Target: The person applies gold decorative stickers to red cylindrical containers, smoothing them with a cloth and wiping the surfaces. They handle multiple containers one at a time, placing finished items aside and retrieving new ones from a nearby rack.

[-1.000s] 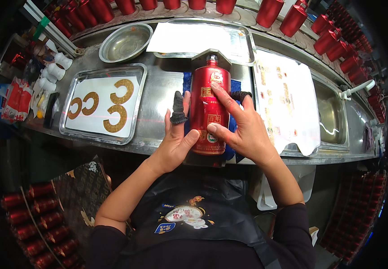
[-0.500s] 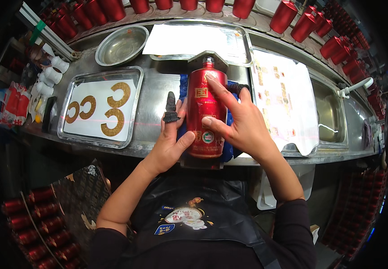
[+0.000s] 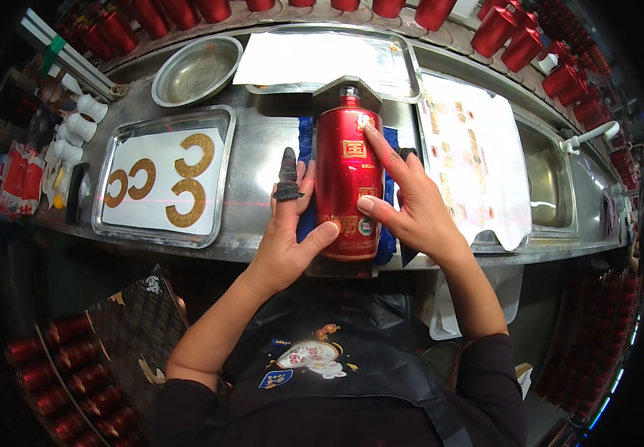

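- Lying flat on a blue pad (image 3: pixel 389 141) at the near edge of the steel counter (image 3: pixel 262 141): a red bottle (image 3: pixel 346 186), neck pointing away.
- Pressing against the bottle's left side near its base with thumb and palm: the left hand (image 3: pixel 286 238), open rather than wrapped round, index finger capped by a dark ribbed cot (image 3: pixel 288 175).
- Spread flat on top of the bottle: the right hand (image 3: pixel 411 208), index finger stretched up toward the shoulder beside the gold square label, thumb resting on the lower label; fingers apart, smoothing rather than gripping.
- Judging by this, labels already on the bottle's front and now being pressed down; a neck collar seemingly not yet added.
- Waiting to the left: a steel tray (image 3: pixel 106 194) with four gold C-shaped stickers (image 3: pixel 188 201) on white paper.
- Lying to the right: a white sheet of small stickers (image 3: pixel 478 149) draped over a sink (image 3: pixel 549 186).
- Farther back: a round steel bowl (image 3: pixel 197 71) and another tray with white paper (image 3: pixel 322 56).
- Standing along the far rim: rows of red bottles (image 3: pixel 508 33).
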A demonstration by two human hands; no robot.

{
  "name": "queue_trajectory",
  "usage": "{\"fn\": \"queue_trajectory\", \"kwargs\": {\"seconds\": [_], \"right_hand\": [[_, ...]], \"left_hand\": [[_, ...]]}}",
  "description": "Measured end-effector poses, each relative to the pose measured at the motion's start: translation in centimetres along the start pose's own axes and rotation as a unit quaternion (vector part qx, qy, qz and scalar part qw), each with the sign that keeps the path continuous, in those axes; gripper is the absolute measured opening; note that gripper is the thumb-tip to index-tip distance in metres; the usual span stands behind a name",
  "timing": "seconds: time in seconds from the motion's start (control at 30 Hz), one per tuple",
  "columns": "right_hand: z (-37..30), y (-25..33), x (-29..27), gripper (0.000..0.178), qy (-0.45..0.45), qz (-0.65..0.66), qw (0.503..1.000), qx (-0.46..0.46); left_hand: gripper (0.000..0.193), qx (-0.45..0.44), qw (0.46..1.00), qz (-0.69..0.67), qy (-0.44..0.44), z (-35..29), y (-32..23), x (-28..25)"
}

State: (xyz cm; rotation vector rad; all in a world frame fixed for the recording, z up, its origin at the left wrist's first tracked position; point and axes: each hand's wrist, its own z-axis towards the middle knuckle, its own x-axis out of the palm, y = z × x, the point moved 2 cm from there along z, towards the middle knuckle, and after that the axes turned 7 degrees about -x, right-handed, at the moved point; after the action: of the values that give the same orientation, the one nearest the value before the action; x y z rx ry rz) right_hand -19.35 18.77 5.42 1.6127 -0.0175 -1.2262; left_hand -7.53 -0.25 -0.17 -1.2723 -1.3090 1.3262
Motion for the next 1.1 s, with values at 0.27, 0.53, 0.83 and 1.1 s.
{"fn": "queue_trajectory", "kwargs": {"seconds": [0.27,0.53,0.83,1.1], "right_hand": [[0.3,-0.1,0.1,0.087,-0.012,0.013,0.999,-0.032],[0.3,0.1,0.4,0.084,-0.043,0.046,0.998,-0.019],[0.5,0.3,0.1,0.086,-0.022,-0.004,0.999,-0.04],[0.5,-1.3,0.8,0.081,-0.031,0.054,0.997,-0.052]], "left_hand": [[0.091,0.016,0.997,0.075,0.001,-0.3,-1.3,0.0],[0.097,-0.01,0.997,-0.078,0.02,0.6,-0.8,0.3],[0.107,-0.009,0.998,-0.06,0.034,0.7,-0.3,-0.1],[0.101,-0.003,0.997,-0.067,0.026,0.7,0.0,-0.5]]}}
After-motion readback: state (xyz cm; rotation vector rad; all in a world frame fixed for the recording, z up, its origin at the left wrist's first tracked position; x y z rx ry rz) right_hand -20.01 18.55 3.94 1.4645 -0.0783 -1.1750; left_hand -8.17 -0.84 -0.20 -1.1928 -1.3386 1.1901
